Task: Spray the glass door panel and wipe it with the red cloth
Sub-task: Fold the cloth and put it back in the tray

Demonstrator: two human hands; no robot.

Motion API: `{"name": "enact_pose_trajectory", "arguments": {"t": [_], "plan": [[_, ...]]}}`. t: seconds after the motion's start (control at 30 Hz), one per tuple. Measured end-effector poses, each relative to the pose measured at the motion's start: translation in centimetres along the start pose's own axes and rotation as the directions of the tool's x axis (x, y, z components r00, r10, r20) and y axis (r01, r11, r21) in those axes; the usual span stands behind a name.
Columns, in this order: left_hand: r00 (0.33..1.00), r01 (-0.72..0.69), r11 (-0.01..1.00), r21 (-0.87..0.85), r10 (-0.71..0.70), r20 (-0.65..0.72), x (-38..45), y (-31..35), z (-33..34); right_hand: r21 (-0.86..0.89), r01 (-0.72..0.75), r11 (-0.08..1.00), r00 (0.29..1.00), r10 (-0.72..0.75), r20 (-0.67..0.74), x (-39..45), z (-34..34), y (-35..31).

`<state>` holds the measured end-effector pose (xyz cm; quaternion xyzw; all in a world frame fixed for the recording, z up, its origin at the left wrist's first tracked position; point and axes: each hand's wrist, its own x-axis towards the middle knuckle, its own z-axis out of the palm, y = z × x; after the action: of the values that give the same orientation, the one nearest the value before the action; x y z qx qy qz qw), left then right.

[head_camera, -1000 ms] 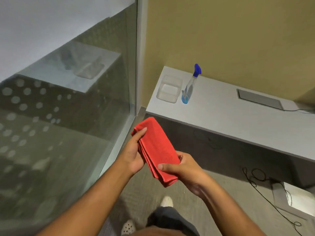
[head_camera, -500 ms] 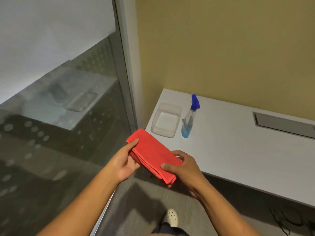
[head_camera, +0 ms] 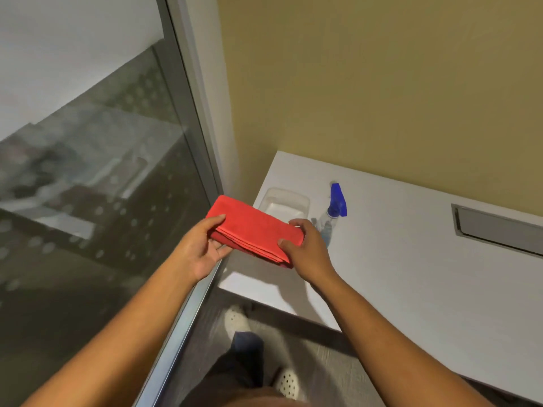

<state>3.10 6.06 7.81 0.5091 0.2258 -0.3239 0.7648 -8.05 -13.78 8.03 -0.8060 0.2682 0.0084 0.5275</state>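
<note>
The folded red cloth [head_camera: 253, 227] is held flat between both hands, over the near left corner of the white desk [head_camera: 411, 259]. My left hand [head_camera: 202, 249] grips its left end and my right hand [head_camera: 305, 248] grips its right end. A clear spray bottle with a blue trigger head [head_camera: 337, 201] stands on the desk just beyond my right hand, partly hidden by it. The glass door panel [head_camera: 88, 201], with a dotted frosted pattern, fills the left side of the view.
A clear plastic tray [head_camera: 286, 202] sits on the desk behind the cloth. A grey recessed slot [head_camera: 499, 230] lies in the desk at the right. A yellow wall rises behind. The door's metal frame [head_camera: 188, 304] runs down beside my feet [head_camera: 235, 318].
I have stepped closer to the desk; the cloth, held by both hands, has moved up and forward over the desk corner and turned more level.
</note>
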Motion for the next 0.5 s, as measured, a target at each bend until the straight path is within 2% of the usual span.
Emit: {"name": "enact_pose_trajectory", "arguments": {"t": [0.13,0.27,0.43,0.5], "plan": [[1.000,-0.002,0.998,0.066,0.003,-0.014,5.1,1.6,1.4,-0.199,0.011,0.980,0.996,-0.027,-0.079,5.5,1.2,-0.6],[0.998,-0.024,0.982,0.189,0.035,-0.056,10.6,3.4,2.3,-0.326,-0.072,0.943,0.991,0.030,-0.132,11.2,2.1,-0.8],[0.997,-0.035,0.948,0.316,0.055,-0.053,15.7,4.4,3.3,-0.620,-0.123,0.775,0.980,-0.004,-0.200,17.0,3.3,-0.2],[0.999,-0.024,0.930,0.366,0.037,-0.030,17.2,4.4,3.3,-0.675,-0.154,0.721,0.975,-0.001,-0.224,18.2,3.7,-0.3]]}}
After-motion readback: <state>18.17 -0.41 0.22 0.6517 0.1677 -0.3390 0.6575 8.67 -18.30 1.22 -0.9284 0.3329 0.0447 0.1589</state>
